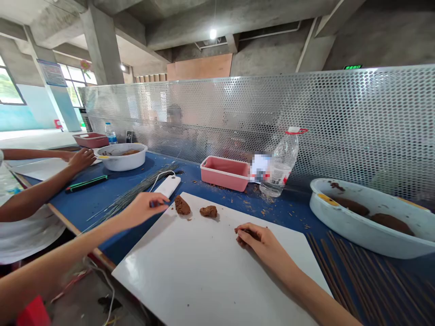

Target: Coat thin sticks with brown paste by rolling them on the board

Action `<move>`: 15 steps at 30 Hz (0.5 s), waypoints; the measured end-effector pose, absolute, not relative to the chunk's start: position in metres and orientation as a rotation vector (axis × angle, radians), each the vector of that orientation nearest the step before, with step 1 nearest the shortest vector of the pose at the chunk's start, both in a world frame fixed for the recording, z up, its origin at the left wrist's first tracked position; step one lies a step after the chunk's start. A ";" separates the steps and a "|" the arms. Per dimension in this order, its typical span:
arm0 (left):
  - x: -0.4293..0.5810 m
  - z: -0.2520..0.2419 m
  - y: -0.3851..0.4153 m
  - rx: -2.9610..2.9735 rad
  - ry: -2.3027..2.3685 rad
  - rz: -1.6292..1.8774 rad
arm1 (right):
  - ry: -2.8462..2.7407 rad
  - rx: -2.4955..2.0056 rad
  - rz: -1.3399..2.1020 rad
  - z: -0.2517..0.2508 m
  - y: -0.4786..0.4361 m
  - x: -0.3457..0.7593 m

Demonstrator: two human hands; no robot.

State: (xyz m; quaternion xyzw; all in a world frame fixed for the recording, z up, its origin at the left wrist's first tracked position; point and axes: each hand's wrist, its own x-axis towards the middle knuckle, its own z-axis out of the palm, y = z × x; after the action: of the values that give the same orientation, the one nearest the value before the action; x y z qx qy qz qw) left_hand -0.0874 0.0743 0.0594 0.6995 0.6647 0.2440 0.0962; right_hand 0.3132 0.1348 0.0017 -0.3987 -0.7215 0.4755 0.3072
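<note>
My left hand (151, 207) hovers at the left corner of a white board (190, 267), fingers loosely curled and a little apart, with nothing visible between them. Just right of it, a crumbly lump of brown clay (182, 205) rests on the board. A second, smaller clay lump (208, 211) lies further right. Over the board's right half, my right hand (254, 237) is closed around a small dark brown piece of clay, mostly hidden by the fingers.
A pink tray (226, 174) and a plastic bottle (279, 167) stand behind the board. At right are a white basin (360, 235) holding clay and several thin brown sticks (367, 276). Grey wires (136, 194) lie left. Another person's hand (83, 159) is near another basin (122, 162).
</note>
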 end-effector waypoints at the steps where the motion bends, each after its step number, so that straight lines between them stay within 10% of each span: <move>1: -0.106 0.067 0.081 2.066 2.022 0.704 | -1.915 -1.058 1.240 0.002 0.134 0.313; 15: -0.196 0.106 0.087 1.878 2.423 0.035 | -1.897 -1.072 1.197 -0.005 0.135 0.310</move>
State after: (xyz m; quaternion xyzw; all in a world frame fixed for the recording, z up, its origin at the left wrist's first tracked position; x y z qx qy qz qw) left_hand -0.1956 0.0870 0.1060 0.6120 0.7898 0.0114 0.0380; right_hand 0.3100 0.1346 -0.0052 -0.4081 -0.7225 0.4559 0.3217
